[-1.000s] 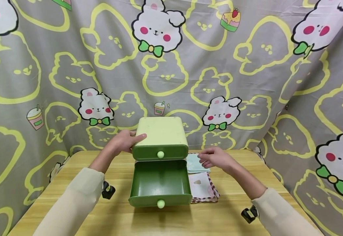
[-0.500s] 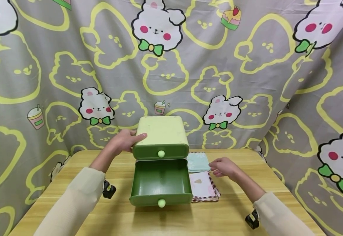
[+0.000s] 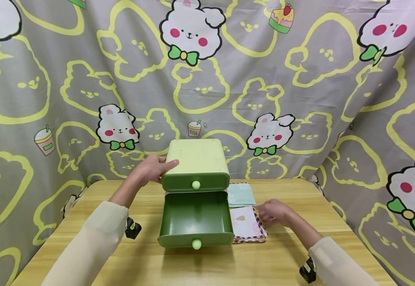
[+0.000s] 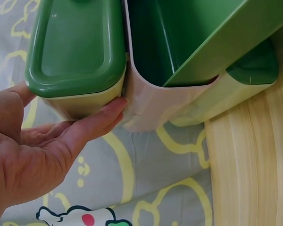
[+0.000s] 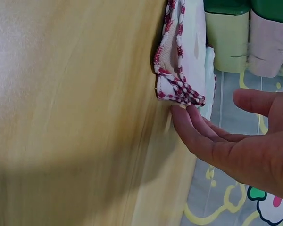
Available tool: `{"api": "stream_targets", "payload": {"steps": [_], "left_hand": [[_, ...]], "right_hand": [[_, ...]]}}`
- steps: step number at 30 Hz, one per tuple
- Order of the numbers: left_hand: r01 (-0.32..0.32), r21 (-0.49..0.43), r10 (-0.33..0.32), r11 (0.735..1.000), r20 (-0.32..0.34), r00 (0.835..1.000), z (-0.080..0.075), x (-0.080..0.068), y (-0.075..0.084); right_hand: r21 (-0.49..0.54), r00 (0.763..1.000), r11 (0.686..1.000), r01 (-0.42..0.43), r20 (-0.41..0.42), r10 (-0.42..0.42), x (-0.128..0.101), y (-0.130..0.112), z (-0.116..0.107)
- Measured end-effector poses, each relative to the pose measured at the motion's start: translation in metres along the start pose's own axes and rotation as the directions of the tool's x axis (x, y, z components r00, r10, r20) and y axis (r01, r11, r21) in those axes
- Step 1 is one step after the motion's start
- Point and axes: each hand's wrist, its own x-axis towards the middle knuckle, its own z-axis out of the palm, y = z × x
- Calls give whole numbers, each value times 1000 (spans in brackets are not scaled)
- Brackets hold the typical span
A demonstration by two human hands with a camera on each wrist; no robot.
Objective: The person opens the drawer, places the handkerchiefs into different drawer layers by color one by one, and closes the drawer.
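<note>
Rabbit-print fabric backs a wood-grain counter (image 3: 282, 262) carrying a glossy green plastic drawer box (image 3: 194, 163), its rounded lower drawer (image 3: 195, 219) pulled out. Since the earlier frame, the right hand (image 3: 276, 213) has dropped from above the folded cloths to the pink-edged woven cloth stack (image 3: 247, 228) beside the drawer, straight fingertips (image 5: 181, 114) touching its corner. Left hand (image 3: 152, 168) stays flat against the box's side, grip apart.

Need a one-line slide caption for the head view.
Left hand steadies green drawer box; right hand touches folded cloth stack beside open lower drawer.
</note>
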Motion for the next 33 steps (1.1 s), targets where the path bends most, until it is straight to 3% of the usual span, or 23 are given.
{"api": "stream_targets", "payload": {"steps": [20, 29, 33], "left_hand": [[-4, -18, 4, 1000, 6, 1000, 0, 0, 0], [1, -16, -1, 1000, 6, 1000, 0, 0, 0], [1, -18, -1, 1000, 6, 1000, 1, 0, 0]], "right_hand": [[189, 999, 981, -32, 46, 24, 5, 7, 10], [249, 988, 968, 21, 146, -59, 8, 6, 11], [215, 986, 976, 44, 146, -77, 7, 4, 15]]}}
